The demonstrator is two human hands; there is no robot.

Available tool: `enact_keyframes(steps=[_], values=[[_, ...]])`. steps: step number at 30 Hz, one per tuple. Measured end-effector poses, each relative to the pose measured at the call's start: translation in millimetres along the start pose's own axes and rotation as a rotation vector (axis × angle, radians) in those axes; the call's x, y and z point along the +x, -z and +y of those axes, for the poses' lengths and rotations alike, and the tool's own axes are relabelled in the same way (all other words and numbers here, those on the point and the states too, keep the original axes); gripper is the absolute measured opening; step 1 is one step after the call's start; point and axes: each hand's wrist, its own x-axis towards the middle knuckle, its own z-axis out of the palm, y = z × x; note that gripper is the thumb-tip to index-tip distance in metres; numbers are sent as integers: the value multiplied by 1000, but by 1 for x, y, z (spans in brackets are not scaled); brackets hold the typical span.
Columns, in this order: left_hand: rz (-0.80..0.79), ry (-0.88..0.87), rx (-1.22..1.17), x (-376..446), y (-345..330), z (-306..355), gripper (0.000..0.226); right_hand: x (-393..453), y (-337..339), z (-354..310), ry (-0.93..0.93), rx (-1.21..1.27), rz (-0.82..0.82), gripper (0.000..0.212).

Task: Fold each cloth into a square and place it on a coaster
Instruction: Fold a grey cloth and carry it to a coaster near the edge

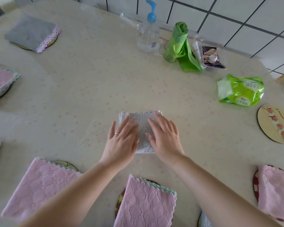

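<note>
A grey cloth [142, 128] lies folded into a small square in the middle of the table [88, 82], and both hands lie flat on it. The left hand [121, 141] covers its left side and the right hand [165, 140] its right, fingers straight and spread, gripping nothing. The flat palms are probably there to smooth the layers and keep the fold from springing open.

Most coasters around the table already carry folded cloths: a grey one [31, 32] far left, pink ones [38, 185] along the near edge and at the left and right. The round coaster [275, 124] at the right, just near of the green tissue pack [241, 91], is bare, so it looks like the place for this cloth.

A pump bottle [148, 30] and a roll of green bags [179, 43] stand at the far side by the tiled wall, well apart from the work.
</note>
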Motion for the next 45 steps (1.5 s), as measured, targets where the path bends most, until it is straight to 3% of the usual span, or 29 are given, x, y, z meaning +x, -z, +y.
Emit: enact_keyframes(steps=[6,11,15,17,20,23,25,29,33,37,41,45], values=[[-141,59,132,7,-15,-14,62,12,-24,2,25,-215,-218,60],[-160,131,181,10,-13,-33,76,12,-21,28,13,-253,-231,73],[-127,188,158,6,-7,-43,78,2,-4,45,-122,-237,-255,71],[-86,194,126,-1,-2,-44,77,-8,6,47,-164,-130,-172,67],[-12,234,-12,-19,6,-39,66,-25,10,38,-309,224,-79,59],[-36,355,-240,-30,13,-22,50,-31,9,14,-531,562,-88,51],[-89,369,-294,-30,17,-11,48,-29,3,4,-677,749,-127,31],[-161,477,-493,-28,25,-2,39,-36,2,-7,-874,1084,-166,16],[-48,644,-908,-38,31,13,11,-61,21,-12,-903,1242,-156,7],[-52,710,-1257,-58,36,37,18,-101,35,-4,-877,1440,-119,10],[-224,630,-1397,-77,41,78,31,-148,47,14,-873,1517,-38,14],[-316,577,-1371,-90,34,139,33,-205,60,50,-873,1525,27,19]])
